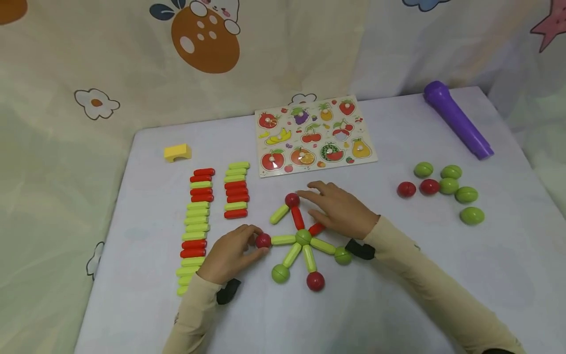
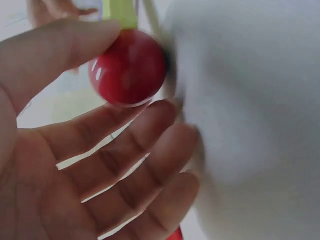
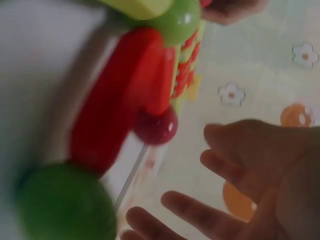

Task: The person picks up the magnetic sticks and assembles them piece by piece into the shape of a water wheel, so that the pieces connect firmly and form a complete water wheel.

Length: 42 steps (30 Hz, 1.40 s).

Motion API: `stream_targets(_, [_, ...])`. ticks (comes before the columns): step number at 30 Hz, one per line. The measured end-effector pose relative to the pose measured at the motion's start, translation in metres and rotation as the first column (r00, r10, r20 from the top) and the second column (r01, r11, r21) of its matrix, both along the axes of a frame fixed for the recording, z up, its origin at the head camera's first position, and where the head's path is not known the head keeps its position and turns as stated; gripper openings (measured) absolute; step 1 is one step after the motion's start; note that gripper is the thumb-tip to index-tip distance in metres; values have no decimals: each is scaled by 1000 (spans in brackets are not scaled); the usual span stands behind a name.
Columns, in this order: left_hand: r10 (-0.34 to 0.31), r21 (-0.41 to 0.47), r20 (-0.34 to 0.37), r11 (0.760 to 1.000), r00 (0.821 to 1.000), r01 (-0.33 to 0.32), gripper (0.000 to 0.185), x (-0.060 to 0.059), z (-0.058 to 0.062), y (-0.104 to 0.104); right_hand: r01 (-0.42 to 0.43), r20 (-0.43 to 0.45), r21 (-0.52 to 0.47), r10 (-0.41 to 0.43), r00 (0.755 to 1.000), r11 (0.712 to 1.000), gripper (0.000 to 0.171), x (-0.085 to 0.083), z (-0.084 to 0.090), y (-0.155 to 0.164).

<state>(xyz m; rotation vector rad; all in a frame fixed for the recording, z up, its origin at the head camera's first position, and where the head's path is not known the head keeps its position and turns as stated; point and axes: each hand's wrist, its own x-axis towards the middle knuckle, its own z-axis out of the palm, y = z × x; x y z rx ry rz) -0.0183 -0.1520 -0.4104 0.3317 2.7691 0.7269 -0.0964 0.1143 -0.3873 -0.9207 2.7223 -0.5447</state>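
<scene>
- A red ball (image 1: 263,240) sits on the white table (image 1: 442,275), pinched between the thumb and fingertips of the left hand (image 1: 230,255). It caps the outer end of a green rod (image 1: 283,240).
- In the left wrist view the red ball (image 2: 128,67) looks smooth and glossy, with the thumb (image 2: 60,42) on one side and the fingers curved under it.
- It appears to be hard, light plastic, likely slippery; a pinch across its widest part, as here, seems the surest hold.
- The rod runs away from the left hand to a green hub ball (image 1: 303,237), from which more red and green rods fan out like spokes, some tipped with balls.
- The right hand (image 1: 340,209) lies flat and relaxed over the far spokes, its fingers straight and reaching towards another red ball (image 1: 292,199); it grips nothing.
- Beyond the left hand lie two rows of spare rods (image 1: 199,221).
- Past the right hand sit loose balls (image 1: 446,189), a fruit puzzle board (image 1: 314,135) and a purple tube (image 1: 457,119).
</scene>
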Motion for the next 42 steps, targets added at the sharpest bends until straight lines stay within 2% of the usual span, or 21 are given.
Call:
stream_targets(4, [-10, -11, -55, 1000, 998, 9, 39, -3, -3, 1, -89, 53, 81, 85, 995, 993, 45, -16, -3, -26])
stream_targets(8, [-9, -9, -93, 1000, 996, 9, 38, -4, -5, 2, -128, 116, 80, 118, 986, 989, 36, -27, -13, -39])
stream_targets(14, [-2, -22, -124, 1000, 992, -1, 39, -6, -7, 4, -63, 223, -88, 81, 972, 994, 23, -34, -26, -37])
stream_targets(18, [5, -27, -147, 1000, 989, -9, 40, -6, -8, 5, -41, 244, -173, 83, 966, 984, 22, -36, -31, -34])
stream_targets(27, [8, 9, -203, 1000, 979, -7, 43, -7, -11, 6, -47, 234, -187, 91, 968, 981, 24, -34, -31, -37])
stream_targets(31, [8, 23, -188, 1000, 982, -4, 46, -7, -9, 5, -39, 237, -176, 81, 968, 984, 26, -33, -29, -37])
stream_targets(34, [48, 30, -180, 999, 983, -43, 46, -7, -5, 0, -22, 245, -169, 64, 967, 985, 33, -32, -27, -35])
stream_targets(36, [80, 9, -222, 997, 972, -81, 43, -9, -3, -6, -15, 243, -175, 58, 968, 985, 38, -31, -25, -32])
stream_targets(40, [111, -104, -351, 982, 930, -156, 38, -15, -2, -21, 16, 219, -190, 26, 975, 982, 43, -27, -17, -19])
stream_targets(42, [108, -163, -368, 970, 923, -178, 41, -18, -3, -27, 44, 209, -200, -1, 978, 979, 43, -25, -13, -11])
